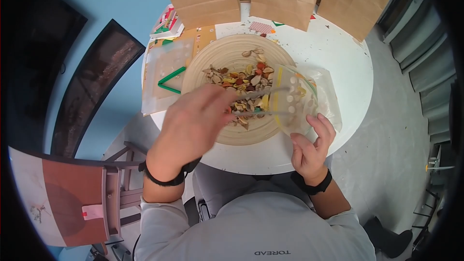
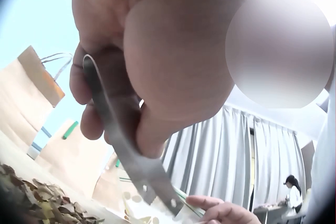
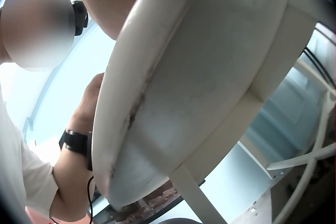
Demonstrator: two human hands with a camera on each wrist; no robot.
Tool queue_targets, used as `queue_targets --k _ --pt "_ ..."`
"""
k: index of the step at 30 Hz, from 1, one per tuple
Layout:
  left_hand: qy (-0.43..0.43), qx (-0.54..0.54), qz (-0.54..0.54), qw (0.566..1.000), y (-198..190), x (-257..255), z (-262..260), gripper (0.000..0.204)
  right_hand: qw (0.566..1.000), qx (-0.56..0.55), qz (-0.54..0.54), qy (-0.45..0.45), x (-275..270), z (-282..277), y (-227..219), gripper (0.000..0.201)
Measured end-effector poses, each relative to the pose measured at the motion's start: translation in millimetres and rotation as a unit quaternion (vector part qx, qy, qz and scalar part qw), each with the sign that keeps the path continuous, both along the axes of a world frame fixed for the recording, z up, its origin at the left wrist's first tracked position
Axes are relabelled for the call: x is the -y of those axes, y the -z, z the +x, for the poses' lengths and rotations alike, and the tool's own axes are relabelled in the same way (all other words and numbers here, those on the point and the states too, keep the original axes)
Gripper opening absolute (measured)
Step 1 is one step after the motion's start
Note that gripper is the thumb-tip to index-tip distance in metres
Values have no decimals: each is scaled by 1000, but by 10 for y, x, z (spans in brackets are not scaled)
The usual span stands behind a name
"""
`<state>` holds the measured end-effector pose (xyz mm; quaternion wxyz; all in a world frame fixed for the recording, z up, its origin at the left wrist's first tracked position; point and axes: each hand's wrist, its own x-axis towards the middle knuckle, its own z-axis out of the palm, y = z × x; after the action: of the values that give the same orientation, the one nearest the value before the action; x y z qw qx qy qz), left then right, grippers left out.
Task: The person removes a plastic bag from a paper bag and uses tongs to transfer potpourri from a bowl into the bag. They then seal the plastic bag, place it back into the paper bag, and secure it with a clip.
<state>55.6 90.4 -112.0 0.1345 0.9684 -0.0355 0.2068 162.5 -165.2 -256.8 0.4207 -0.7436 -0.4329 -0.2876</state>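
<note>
Metal tongs [image 2: 131, 150], blurred in the head view, are gripped in my left hand [image 1: 191, 118]. Their arms reach over the dried petals and leaves [image 1: 253, 79], and the far ends overlap a clear zip bag [image 1: 295, 99] printed with pale dots. A yellow strip runs along the bag's left edge, and some pieces show through its plastic. At the bag's lower right edge, my right hand [image 1: 314, 147] touches it with fingers fairly straight and thumb apart. The petals lie in a round, ribbed wooden tray [image 1: 208, 63]. The right wrist view shows mostly the table's underside [image 3: 205, 87].
Brown paper bags [image 1: 205, 0] stand along the far edge of the round white table [image 1: 355, 82]. Green folded strips [image 1: 170, 81] lie on a translucent sheet [image 1: 154, 75] at left. More clear plastic [image 1: 333, 106] lies right of the zip bag. Another person [image 2: 294, 195] is far behind.
</note>
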Motion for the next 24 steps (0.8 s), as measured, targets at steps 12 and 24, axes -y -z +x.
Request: queue_targets --k 12,24 --pt "-143 -26 -7 989 596 -367 -444 35 999 20 -31 -16 44 -9 58 27" --pt "-149 -42 -14 988 702 -368 -107 33 998 19 -56 -27 45 -11 69 26"
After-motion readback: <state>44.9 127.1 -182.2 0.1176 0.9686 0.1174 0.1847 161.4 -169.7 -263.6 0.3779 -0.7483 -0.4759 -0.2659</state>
